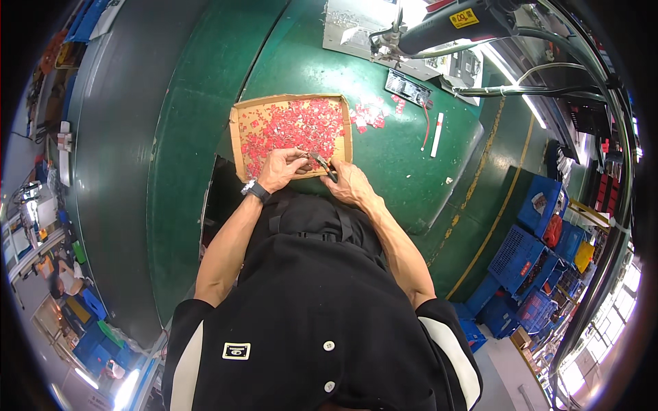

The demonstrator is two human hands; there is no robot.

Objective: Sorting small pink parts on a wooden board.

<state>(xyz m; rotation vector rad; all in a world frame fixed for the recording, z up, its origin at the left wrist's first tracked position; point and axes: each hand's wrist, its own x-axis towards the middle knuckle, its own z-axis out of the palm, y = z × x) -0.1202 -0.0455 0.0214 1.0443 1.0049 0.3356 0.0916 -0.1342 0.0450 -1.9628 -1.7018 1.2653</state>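
A shallow cardboard box (347, 130) full of small red pieces (301, 123) lies on the green table in front of me. Over its near edge, my right hand (348, 182) is wrapped round a pair of pliers or cutters (323, 164) with dark handles, its jaws pointing up and left. Close to those jaws, my left hand (279, 168) has thumb and fingers pinched together. What sits in that pinch is too small to make out. A watch (255, 190) is on my left wrist.
Loose red pieces (370, 114) lie right of the box. Beyond them are a black device (408, 88) with a red wire and a white strip (436, 135). An arm-like dark tool (459, 29) hangs at the upper right. Blue crates (517, 257) stand at the right.
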